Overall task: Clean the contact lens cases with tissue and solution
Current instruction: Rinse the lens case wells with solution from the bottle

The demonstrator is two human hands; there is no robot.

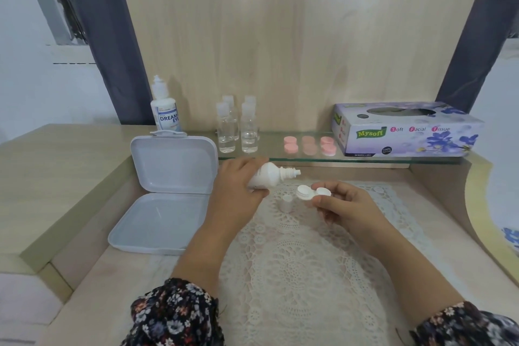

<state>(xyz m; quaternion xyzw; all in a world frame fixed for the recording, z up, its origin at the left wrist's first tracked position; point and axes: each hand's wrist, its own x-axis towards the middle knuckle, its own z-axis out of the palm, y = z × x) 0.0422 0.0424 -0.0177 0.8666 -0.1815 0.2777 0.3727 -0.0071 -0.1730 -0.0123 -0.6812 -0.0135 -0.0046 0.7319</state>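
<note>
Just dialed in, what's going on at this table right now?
A person is cleaning a contact lens case. The left hand holds a white solution bottle tipped sideways, cap off, its nozzle aimed toward the open white lens case pinched in the right hand. A small cap stands on the lace mat below. An open white box lies at left. The tissue box sits on the glass shelf, untouched.
</note>
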